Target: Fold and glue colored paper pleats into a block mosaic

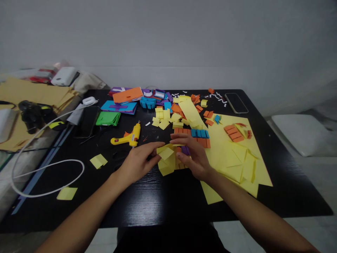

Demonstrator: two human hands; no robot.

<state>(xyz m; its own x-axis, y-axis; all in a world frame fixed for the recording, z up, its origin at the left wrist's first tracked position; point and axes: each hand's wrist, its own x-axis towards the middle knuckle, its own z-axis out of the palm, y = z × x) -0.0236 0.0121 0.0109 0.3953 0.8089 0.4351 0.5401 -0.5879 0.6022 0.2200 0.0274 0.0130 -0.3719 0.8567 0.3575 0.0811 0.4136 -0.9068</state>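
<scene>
My left hand (140,160) has its thumb and fingers curled at the left edge of a small folded yellow paper piece (166,154), just above the black table. Facing it, my right hand (195,154) has its fingers stretched out and its thumb apart. Those fingertips are over a narrow yellow paper bit (178,144); whether they grip it is unclear. Beneath and beside the right hand lie rows of folded orange paper pieces (202,142), a blue row (200,133) and a purple piece (185,150), partly covered by the hand.
A yellow glue gun (129,137) lies left of centre. Yellow paper sheets (213,193) spread on the right, with small yellow pieces (163,114) further back. A phone (236,103) rests at the back right. A white cable (81,172) loops on the left, near loose yellow squares (98,161).
</scene>
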